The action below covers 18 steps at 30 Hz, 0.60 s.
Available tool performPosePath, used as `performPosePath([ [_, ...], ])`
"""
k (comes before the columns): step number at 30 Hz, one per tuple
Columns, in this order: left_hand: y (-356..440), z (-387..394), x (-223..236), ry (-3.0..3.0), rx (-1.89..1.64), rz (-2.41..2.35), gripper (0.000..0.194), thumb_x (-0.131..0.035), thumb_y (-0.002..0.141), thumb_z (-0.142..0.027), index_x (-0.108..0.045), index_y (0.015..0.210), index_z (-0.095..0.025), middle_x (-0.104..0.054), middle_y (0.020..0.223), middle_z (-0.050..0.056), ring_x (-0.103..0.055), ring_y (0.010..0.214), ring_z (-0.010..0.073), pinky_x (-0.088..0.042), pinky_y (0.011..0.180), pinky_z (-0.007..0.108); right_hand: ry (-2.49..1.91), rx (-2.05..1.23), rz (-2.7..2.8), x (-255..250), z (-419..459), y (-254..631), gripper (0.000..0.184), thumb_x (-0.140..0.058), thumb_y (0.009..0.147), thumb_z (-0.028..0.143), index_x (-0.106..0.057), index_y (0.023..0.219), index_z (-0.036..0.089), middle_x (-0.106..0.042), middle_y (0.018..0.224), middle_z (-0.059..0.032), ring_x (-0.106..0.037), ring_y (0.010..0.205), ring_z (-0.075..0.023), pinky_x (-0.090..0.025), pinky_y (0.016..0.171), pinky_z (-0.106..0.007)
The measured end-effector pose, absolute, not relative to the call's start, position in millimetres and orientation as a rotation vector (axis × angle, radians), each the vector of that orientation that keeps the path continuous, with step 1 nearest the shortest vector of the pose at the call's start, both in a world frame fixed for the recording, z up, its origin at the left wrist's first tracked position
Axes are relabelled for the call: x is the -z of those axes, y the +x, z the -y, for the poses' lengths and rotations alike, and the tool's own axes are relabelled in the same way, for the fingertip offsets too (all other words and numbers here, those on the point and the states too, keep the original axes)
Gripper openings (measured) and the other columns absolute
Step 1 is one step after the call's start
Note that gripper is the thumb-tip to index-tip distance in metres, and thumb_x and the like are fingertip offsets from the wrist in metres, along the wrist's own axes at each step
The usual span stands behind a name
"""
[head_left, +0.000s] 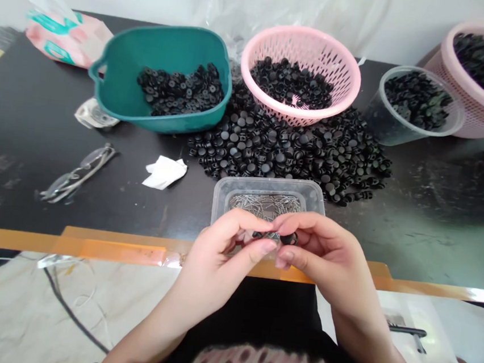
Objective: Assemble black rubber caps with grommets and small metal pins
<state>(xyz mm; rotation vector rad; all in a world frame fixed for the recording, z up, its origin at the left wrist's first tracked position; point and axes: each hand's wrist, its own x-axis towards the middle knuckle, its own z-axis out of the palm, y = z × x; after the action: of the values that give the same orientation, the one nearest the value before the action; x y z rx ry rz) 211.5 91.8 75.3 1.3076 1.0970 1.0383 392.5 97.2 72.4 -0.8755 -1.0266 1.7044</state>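
Black round rubber button is pinched by right hand; left hand pinches thin steel pin, lying sideways toward it.

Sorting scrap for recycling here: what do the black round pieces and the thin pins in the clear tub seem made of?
The black grooved round pieces look like moulded rubber or soft plastic: matte, without shine, though the look can't settle which. The slim silvery pins in the clear plastic tub look like steel, judging by their metallic sheen.
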Motion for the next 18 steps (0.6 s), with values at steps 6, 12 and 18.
performPosePath([
  [6, 213, -89, -76, 1.364, -1.149, -1.085, 0.014, -0.068, 0.097, -0.019, -0.071, 0.102, -0.032, -0.070, 0.088, -0.011, -0.064, 0.079, 0.0003, -0.050, 0.076, 0.005, -0.849, -1.675, 1.061, -68, -91, 397, 0.028, -0.077, 0.091, 0.017, -0.079, 0.115, 0.034, -0.068, 0.102, 0.0013, -0.068, 0.075, -0.0060, -0.062, 0.074, -0.016],
  [12, 219, -88, -80, 1.172, -1.076, -1.065, 0.020, -0.059, 0.104, -0.023, -0.071, 0.114, -0.035, -0.070, 0.093, -0.009, -0.063, 0.080, 0.0005, -0.051, 0.077, 0.004, -0.749, -1.720, 0.921, -60, -93, 395, 0.025, -0.082, 0.085, 0.013, -0.082, 0.102, 0.031, -0.073, 0.106, 0.0010, -0.071, 0.084, -0.0083, -0.062, 0.083, -0.017],
  [18, 222, -86, -83, 1.053, -1.071, -0.980, 0.022, -0.051, 0.108, -0.023, -0.069, 0.119, -0.030, -0.066, 0.084, -0.005, -0.064, 0.078, 0.0028, -0.054, 0.080, 0.009, -0.782, -1.698, 0.946, -61, -94, 394, 0.023, -0.076, 0.092, 0.014, -0.079, 0.108, 0.030, -0.072, 0.101, -0.0002, -0.071, 0.085, -0.0099, -0.062, 0.083, -0.021],
])
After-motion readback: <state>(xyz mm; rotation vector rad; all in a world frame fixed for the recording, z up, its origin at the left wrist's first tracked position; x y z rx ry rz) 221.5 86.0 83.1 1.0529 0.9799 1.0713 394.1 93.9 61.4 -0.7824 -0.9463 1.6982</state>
